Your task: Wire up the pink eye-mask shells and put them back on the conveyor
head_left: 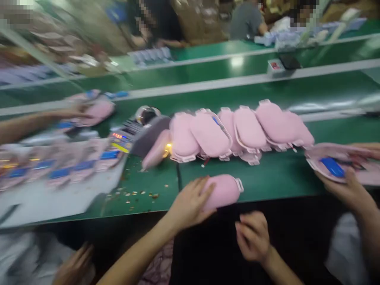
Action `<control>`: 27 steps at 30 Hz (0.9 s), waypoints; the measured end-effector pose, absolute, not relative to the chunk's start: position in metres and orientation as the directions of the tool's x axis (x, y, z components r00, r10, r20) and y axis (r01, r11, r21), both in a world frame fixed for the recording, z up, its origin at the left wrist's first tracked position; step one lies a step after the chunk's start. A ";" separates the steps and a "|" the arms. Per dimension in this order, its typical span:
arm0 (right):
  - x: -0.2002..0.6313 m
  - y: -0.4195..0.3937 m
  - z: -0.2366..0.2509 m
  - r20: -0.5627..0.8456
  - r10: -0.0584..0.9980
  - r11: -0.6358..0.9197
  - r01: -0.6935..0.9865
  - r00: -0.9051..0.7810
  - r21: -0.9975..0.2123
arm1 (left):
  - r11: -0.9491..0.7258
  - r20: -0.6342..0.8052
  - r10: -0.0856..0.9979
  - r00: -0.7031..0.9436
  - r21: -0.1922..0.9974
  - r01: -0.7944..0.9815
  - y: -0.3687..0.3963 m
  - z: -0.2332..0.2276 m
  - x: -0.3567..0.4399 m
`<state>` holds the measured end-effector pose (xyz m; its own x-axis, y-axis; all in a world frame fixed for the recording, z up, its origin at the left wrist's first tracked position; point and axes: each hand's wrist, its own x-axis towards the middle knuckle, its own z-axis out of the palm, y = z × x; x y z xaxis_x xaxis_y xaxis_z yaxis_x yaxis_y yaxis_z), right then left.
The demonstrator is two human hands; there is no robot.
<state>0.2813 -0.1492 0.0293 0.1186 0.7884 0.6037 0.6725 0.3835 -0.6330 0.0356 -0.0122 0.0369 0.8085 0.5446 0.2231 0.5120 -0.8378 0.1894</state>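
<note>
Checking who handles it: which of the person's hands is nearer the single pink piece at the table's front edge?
Left. The left hand rests on the pink piece; the right hand is below it, off the table.

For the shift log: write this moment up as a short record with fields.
setting: green workbench on an assembly line, picture blurred by motion
left hand: laid flat on a single pink padded shell at the bench's near edge
right hand: below the bench edge, fingers curled, holding nothing visible
row behind: pink shells overlapping in a line
left side: white tray with pink pieces bearing blue parts
right side: a co-worker's hand holds a pink piece with a blue part
bench debris: small scraps
</note>
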 end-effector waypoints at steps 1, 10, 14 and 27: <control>0.281 -0.134 0.018 0.636 0.766 0.388 0.727 0.087 -0.566 | -0.825 0.218 0.560 0.799 0.237 0.513 -0.010 0.031 0.033; 0.305 -0.072 0.007 0.494 0.864 0.408 0.710 -0.098 -0.573 | -0.758 0.369 0.636 0.678 0.460 0.462 0.020 0.021 0.000; 0.302 -0.075 0.008 0.455 0.887 0.374 0.689 -0.071 -0.621 | -0.680 0.542 0.723 0.428 0.453 0.576 0.020 0.011 0.008; 0.289 -0.050 0.055 0.278 0.960 0.195 0.762 -0.020 -0.617 | -0.705 0.643 0.697 0.316 0.537 0.463 0.024 -0.003 0.014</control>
